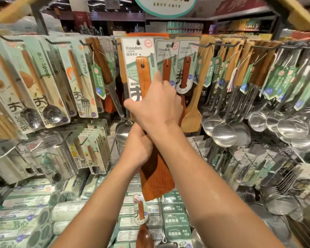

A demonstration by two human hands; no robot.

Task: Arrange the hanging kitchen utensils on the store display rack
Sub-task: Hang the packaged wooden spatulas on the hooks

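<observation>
Rack (222,44) of hooks spans the whole view, and everything else is best placed against the wooden turner (151,122) hanging at its middle. Left of the turner hang carded spoons (43,97) and a carded fork (82,86); right of it come two more carded turners (175,68), then a pale wooden spatula (195,104), then steel ladles (224,135) and strainers (258,120) further out. Below it lie stacked green-labelled boxes (175,221), with one more carded turner (141,212) lying on top of them.

The turner itself is a long reddish-brown blade fixed to a white backing card (138,49), and the card's hole sits over a hook (137,41) at the top of the rack, so it looks hung or very nearly so. The right hand (156,104) crosses in front of its handle, fingers curled round the wood and the card edge, gripping it. The left hand (134,149) sits lower, closed round the neck just above the blade.

Judging by looks, the piece is stiff, solid wood, light enough for one hand and not fragile; its lacquered face may be a little slick. The card is the weak part: thin, bendable, and likely to tear at the hole if tugged sideways. The handle is the sound place to hold, with the blade steadied from below, lifting the card straight along the hook rather than dragging it.
</observation>
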